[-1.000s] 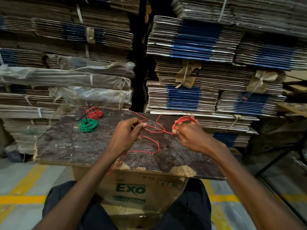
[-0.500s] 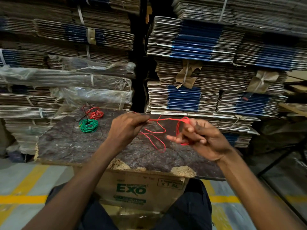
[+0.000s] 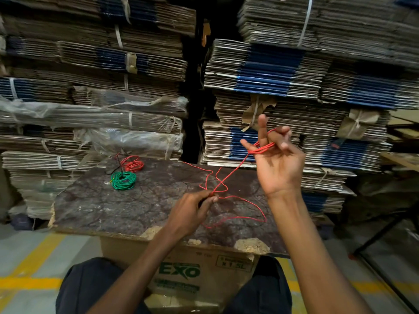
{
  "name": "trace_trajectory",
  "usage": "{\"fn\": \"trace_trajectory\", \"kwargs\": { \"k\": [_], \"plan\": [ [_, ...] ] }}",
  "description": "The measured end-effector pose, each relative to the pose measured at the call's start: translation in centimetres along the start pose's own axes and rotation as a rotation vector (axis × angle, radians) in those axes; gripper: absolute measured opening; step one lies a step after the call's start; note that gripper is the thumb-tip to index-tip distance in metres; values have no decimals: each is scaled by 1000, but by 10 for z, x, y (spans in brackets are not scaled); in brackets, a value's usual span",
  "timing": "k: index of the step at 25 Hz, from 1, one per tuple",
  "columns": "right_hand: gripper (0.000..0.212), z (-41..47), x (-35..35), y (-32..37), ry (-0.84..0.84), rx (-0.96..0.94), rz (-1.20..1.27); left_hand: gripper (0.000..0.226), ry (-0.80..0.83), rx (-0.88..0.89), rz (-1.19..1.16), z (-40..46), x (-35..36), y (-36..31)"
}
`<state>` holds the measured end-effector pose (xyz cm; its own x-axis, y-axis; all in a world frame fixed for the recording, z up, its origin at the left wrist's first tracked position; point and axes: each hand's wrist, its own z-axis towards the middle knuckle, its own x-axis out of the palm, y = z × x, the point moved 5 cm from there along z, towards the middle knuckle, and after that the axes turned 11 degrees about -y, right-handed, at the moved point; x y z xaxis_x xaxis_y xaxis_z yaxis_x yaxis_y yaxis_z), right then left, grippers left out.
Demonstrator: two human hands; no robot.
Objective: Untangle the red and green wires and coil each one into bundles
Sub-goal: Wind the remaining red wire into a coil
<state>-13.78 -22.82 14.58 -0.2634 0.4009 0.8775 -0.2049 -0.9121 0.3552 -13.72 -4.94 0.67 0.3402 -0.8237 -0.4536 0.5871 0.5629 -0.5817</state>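
A loose red wire (image 3: 229, 177) runs from my left hand up to my right hand. My right hand (image 3: 277, 159) is raised above the board, palm toward me, with several red loops wound around its fingers. My left hand (image 3: 192, 211) pinches the same wire low over the board, and a slack loop (image 3: 254, 209) lies on the board beside it. On the far left of the board rest a coiled green bundle (image 3: 123, 180) and, just behind it, a coiled red bundle (image 3: 133, 164).
The work surface is a worn dark board (image 3: 108, 207) lying on a cardboard box (image 3: 181, 273) marked EXO, between my knees. Tall stacks of flattened cartons (image 3: 283, 71) rise close behind the board. Yellow floor lines (image 3: 29, 283) run below.
My right hand has lifted up and to the right, turning palm toward me with the red loops on its fingers. My left hand has dropped lower along the wire, pulling it taut.
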Motion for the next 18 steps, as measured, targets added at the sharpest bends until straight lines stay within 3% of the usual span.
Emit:
{"fn": "trace_trajectory", "kwargs": {
  "k": [4,7,10,14,18],
  "plan": [
    [32,20,-20,-5,-29,-250,-423,23,-34,18,78,-11,1,2],
    [33,26,-30,-9,46,-572,-1212,25,-77,12,94,-13,-9,1],
    [32,31,-42,-17,231,-717,-1784,29,-153,26,107,-12,-28,-3],
    [24,26,-63,-28,384,-507,-2287,25,-253,69,117,1,-59,-3],
    [27,1,-59,-29,489,-320,-2198,19,-313,43,104,20,-72,0]
  ]
}}
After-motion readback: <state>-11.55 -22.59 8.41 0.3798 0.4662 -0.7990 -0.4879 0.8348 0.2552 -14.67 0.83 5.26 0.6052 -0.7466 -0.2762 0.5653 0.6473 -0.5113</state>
